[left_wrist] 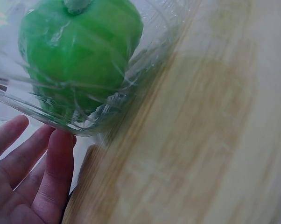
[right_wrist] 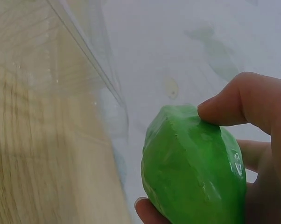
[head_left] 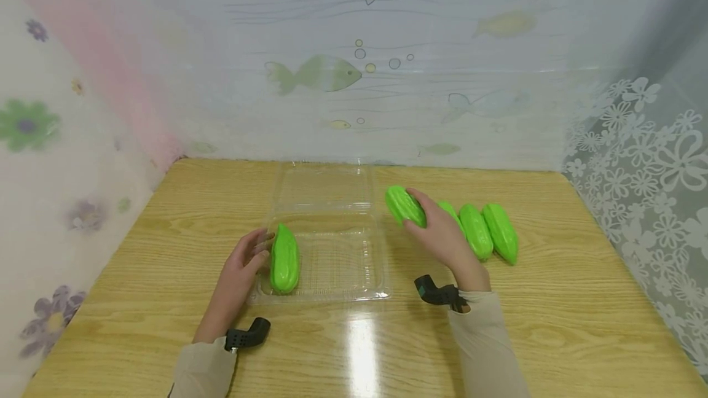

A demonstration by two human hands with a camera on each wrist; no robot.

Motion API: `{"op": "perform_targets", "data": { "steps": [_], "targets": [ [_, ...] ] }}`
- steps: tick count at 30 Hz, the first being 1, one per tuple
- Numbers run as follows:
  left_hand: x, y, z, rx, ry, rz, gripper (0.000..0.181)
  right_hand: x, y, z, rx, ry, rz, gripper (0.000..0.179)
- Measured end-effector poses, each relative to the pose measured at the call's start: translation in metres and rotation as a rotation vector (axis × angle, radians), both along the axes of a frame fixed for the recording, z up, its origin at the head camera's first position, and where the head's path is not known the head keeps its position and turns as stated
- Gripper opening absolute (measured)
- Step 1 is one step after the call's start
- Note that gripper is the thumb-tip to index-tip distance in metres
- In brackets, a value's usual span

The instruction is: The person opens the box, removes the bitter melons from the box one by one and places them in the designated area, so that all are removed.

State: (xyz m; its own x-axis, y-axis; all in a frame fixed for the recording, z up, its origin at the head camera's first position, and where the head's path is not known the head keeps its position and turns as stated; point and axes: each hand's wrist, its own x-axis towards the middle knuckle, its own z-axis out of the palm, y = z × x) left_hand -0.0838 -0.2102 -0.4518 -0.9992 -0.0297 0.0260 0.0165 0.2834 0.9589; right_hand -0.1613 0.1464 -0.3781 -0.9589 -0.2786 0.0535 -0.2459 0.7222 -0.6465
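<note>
A bright green, ridged bitter melon (head_left: 405,206) is gripped between the thumb and fingers of my right hand (head_left: 439,232), held just right of a clear plastic clamshell box (head_left: 332,263). In the right wrist view, the thumb presses on one side of this glossy bitter melon (right_wrist: 189,163). Another bitter melon (head_left: 284,260) lies lengthwise along the left side of the box's base. Beside that side is my left hand (head_left: 243,269), its fingers loosely extended. From the left wrist, the fingertips (left_wrist: 61,142) appear at the box's edge, below the bitter melon (left_wrist: 80,56) seen through the plastic.
Several more green bitter melons (head_left: 475,232) lie side by side at the right, one partly hidden by my right hand. The box's lid (head_left: 326,186) is folded back toward the wall. A patterned curtain (head_left: 387,109) borders the wooden table (head_left: 409,349) at the back.
</note>
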Motion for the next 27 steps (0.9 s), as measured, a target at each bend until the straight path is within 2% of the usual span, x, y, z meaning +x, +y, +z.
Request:
{"op": "perform_targets", "data": {
  "steps": [12, 27],
  "targets": [
    [0.001, 0.000, 0.002, 0.022, 0.007, -0.009, 0.045, -0.004, 0.007, -0.004, 0.022, -0.015, -0.004, 0.063],
    [0.000, 0.000, 0.001, -0.003, 0.003, 0.003, 0.045, -0.007, 0.015, -0.012, 0.081, -0.032, -0.027, 0.062]
  ]
}}
